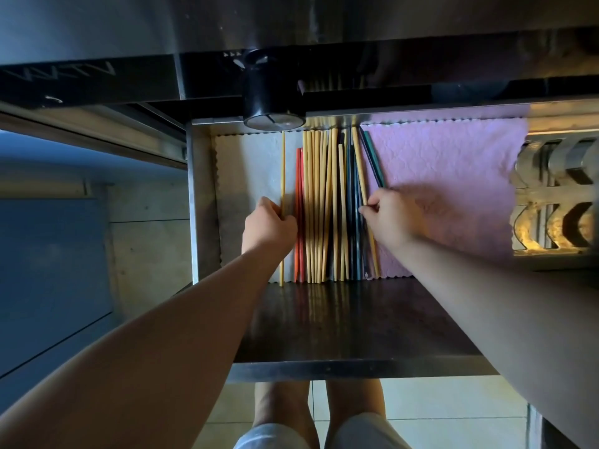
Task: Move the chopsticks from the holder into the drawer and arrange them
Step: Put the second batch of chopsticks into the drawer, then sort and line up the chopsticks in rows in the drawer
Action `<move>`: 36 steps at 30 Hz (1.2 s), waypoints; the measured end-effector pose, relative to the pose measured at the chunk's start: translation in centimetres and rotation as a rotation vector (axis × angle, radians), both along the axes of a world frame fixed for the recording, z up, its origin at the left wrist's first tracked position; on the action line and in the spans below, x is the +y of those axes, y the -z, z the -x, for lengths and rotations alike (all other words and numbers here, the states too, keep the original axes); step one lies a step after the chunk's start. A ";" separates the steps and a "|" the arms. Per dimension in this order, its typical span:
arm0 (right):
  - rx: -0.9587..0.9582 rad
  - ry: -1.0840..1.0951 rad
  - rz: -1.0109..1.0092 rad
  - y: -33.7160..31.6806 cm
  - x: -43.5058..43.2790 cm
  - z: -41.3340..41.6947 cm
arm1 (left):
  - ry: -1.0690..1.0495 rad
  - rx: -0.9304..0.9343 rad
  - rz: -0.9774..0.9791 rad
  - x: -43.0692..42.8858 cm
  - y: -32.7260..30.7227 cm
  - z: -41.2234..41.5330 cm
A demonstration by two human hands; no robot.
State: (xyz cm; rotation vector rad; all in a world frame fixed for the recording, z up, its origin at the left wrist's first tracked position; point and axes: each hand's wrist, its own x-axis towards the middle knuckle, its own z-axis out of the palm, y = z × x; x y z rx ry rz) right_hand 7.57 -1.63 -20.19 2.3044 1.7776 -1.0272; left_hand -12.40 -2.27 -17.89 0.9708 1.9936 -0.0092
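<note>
An open metal drawer (202,205) holds a row of chopsticks (319,202) lying front to back: red ones on the left, several bamboo ones in the middle, dark blue and teal ones on the right. A single bamboo chopstick (282,163) lies apart at the left, and my left hand (269,223) pinches it near its middle. My right hand (390,218) grips a slanted bamboo chopstick (359,163) at the right edge of the row. A dark teal chopstick (373,157) lies slanted beside it. The black round holder (270,92) sits on the counter edge above the drawer.
A white cloth (249,170) lines the drawer's left part and a pink cloth (453,183) lines its right part. A patterned metal rack (557,196) lies at the far right. The drawer's dark front panel (356,325) is below my arms. Tiled floor and my legs show underneath.
</note>
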 end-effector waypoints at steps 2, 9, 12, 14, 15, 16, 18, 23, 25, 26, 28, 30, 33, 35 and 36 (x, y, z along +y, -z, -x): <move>-0.015 0.044 0.054 0.1 0.3 0.5 | -0.022 -0.033 0.003 0.1 -0.2 -0.7; 0.046 0.213 0.076 -0.8 1.1 0.9 | -0.191 -0.127 0.009 0.5 -0.1 -2.7; 0.135 0.258 0.014 -1.3 0.3 0.9 | -0.210 -0.099 0.017 0.7 0.5 -3.1; 0.192 0.288 -0.013 -1.4 -0.1 1.0 | -0.199 -0.080 0.025 0.8 0.8 -3.4; 0.217 0.314 -0.014 -1.3 -0.3 1.1 | -0.197 -0.070 0.031 0.8 1.0 -3.5; 0.231 0.341 -0.009 -1.2 -0.5 1.2 | -0.198 -0.062 0.038 0.8 1.1 -3.6; 0.237 0.380 -0.010 -0.8 -0.7 1.3 | -0.201 -0.053 0.053 0.9 1.1 -3.6; 0.262 0.356 -0.046 -0.3 -0.9 1.4 | -0.164 -0.077 0.076 1.5 0.8 -3.6; 0.270 0.340 -0.059 -0.3 -0.9 1.6 | -0.163 -0.081 0.084 1.6 0.7 -3.7; 0.271 0.338 -0.070 -0.4 -0.8 1.7 | -0.172 -0.085 0.083 1.6 0.6 -3.7; 0.269 0.340 -0.085 -0.5 -0.6 2.1 | -0.193 -0.088 0.072 1.5 0.4 -3.7; 0.261 0.344 -0.078 -0.6 -0.4 2.7 | -0.211 -0.078 0.055 1.3 0.1 -3.5; 0.210 0.349 -0.040 -0.5 -0.2 3.6 | -0.231 -0.074 0.039 0.9 -0.1 -3.3; 0.173 0.367 -0.008 -0.3 -0.1 4.0 | -0.225 -0.074 0.030 0.8 -0.2 -3.3; 0.156 0.376 0.009 -0.2 -0.1 4.2 | -0.225 -0.076 0.029 0.8 -0.3 -3.3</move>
